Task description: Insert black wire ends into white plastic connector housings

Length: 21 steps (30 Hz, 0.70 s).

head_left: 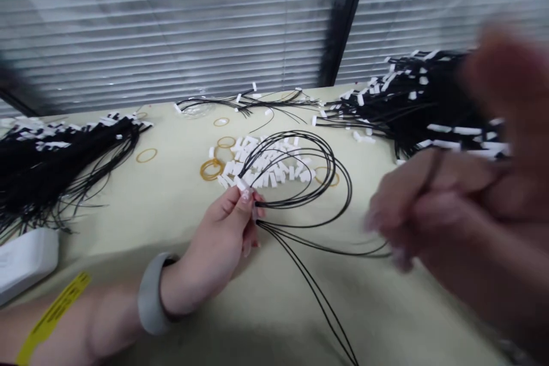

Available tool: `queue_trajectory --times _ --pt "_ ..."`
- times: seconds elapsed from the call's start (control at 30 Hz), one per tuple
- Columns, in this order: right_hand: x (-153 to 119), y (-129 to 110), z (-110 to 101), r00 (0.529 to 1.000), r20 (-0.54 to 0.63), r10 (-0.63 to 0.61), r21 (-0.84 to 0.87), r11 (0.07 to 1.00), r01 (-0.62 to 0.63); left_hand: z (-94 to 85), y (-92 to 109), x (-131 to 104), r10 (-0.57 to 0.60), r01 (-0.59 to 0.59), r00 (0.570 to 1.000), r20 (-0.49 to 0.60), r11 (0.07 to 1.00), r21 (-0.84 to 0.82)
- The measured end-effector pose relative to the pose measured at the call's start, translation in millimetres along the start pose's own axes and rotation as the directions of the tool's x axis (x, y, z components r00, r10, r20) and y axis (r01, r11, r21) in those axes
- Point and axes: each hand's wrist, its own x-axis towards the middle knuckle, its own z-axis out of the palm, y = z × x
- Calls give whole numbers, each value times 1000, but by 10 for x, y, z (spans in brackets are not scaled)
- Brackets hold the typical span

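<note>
Pale surface (171,217), blinds (171,23) at far side. L hand (231,214): pinched white connector (242,184) w/ looped black wires (330,166), centre. R hand (433,206): blurred, near right, fingers curled, wires' far ends by it; grip couldn't be told. White connector pile (274,163) lay just beyond L hand; wire bundles, far left (72,166) and far right (429,103).

Black wire bundle (331,151), center frame: thin strands, looped, loops opening right. Loose strands fan out right and down to bottom edge, right of center. White connector (242,184) on the loops' left end, tilted.
</note>
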Motion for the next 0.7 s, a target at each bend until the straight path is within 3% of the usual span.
queue_trajectory --times 0.07,0.13,0.4,0.7 --pt "-39 25 46 979 203 -31 -62 997 44 -9 -15 -2 13 -14 999 38 999 30" --pt "-30 105 98 956 292 -28 -148 986 74 -24 -26 -11 16 -22 997 75 997 80" --pt "84 339 147 920 391 -20 -269 954 135 -86 -26 -65 -60 19 978 197 979 202" --pt "88 339 158 902 426 -62 -243 953 180 -63 -9 -73 -53 16 980 191 981 193"
